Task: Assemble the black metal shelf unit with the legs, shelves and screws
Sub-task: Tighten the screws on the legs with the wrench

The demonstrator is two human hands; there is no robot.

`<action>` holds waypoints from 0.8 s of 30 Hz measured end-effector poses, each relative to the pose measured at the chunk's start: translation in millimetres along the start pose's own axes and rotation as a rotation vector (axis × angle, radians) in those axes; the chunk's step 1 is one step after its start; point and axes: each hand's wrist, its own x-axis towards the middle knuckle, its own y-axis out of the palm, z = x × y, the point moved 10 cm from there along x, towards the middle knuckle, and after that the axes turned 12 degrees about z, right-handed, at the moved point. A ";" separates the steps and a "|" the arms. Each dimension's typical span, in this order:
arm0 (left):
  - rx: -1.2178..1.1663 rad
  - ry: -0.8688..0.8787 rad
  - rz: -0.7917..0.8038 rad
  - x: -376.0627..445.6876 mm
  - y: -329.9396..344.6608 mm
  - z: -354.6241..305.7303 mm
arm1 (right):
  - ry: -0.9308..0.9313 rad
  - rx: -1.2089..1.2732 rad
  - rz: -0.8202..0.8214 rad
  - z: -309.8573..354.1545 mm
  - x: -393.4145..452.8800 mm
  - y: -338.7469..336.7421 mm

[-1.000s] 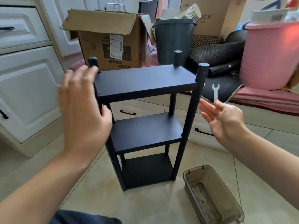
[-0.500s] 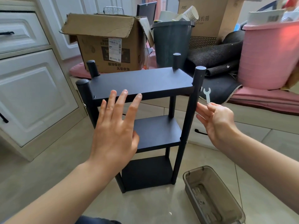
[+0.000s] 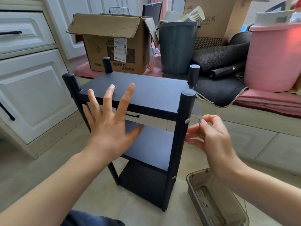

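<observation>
So the black shelf unit (image 3: 146, 95) is standing upright on the tile floor in the middle of the frame, all three shelves in and the four legs poking up past the top shelf. Left hand (image 3: 109, 128) is spread wide open with fingers straight in front of the top shelf's front edge, can't tell if it's actually touching. Right hand (image 3: 210, 136), just right of the front right leg (image 3: 182, 128), is pinching a little flat wrench (image 3: 197, 110) between thumb and fingertip near a screw (image 3: 187, 121), with a clear plastic tray (image 3: 211, 201) at lower right.
</observation>
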 end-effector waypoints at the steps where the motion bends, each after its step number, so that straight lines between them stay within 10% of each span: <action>1: -0.037 -0.007 0.007 1.0 -1.0 2.8 | -0.050 -0.003 0.038 6.4 -4.6 6.8; 24: -0.231 0.151 0.088 6.5 -13.5 0.0 | -0.316 -0.283 0.257 33.8 -0.8 46.6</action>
